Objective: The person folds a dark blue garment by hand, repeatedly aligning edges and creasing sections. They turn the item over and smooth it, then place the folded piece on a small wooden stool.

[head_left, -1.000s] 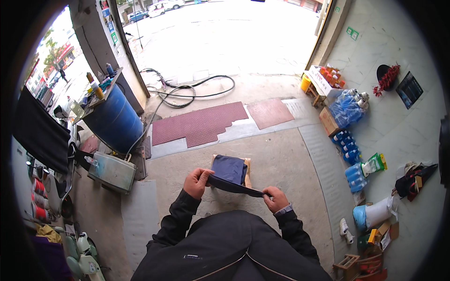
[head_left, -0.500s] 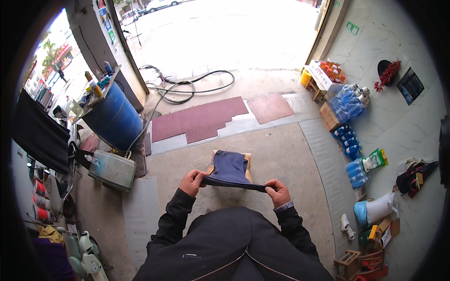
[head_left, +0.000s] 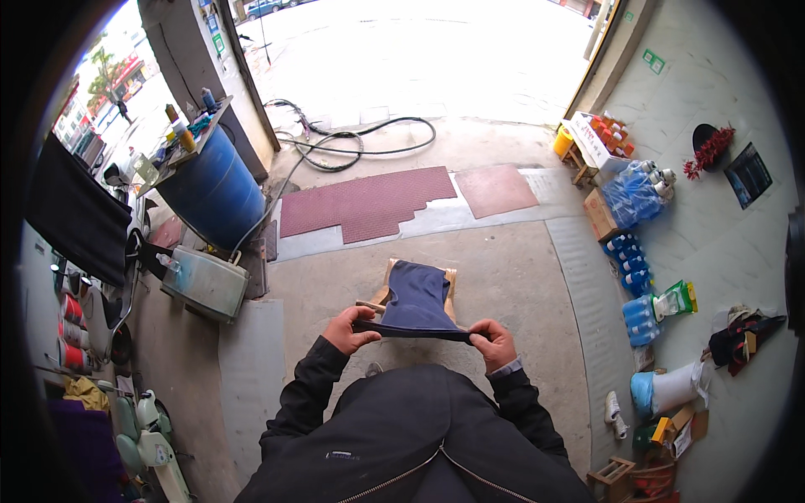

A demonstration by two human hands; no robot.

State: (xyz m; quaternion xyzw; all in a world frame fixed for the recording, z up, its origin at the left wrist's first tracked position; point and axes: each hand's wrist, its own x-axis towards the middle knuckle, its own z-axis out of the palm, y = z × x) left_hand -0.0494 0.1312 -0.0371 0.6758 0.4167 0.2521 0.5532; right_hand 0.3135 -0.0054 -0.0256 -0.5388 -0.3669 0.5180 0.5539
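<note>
A navy blue cloth (head_left: 417,295) lies over a low wooden stool or frame (head_left: 451,285), whose light wood shows at both sides. Its near edge, a darker band, is stretched almost level between my hands. My left hand (head_left: 345,330) pinches the band's left end between thumb and fingers. At the right end, my right hand (head_left: 493,344) grips the band in the same way. Whether the cloth is a garment or a cover I cannot tell. A wooden bar sticks out of the frame just beyond my left hand.
At the left stand a blue barrel (head_left: 214,189), a greenish plastic tank (head_left: 205,282) and a light green scooter (head_left: 155,436). A black hose (head_left: 360,138) and red mats (head_left: 365,201) lie ahead. Along the right wall are blue bottles (head_left: 629,260), white shoes (head_left: 615,412) and a small wooden stool (head_left: 612,474).
The view has shifted slightly. My hands have come a little closer together, still holding the band. More of the wooden frame, with its bar, shows left of the cloth.
</note>
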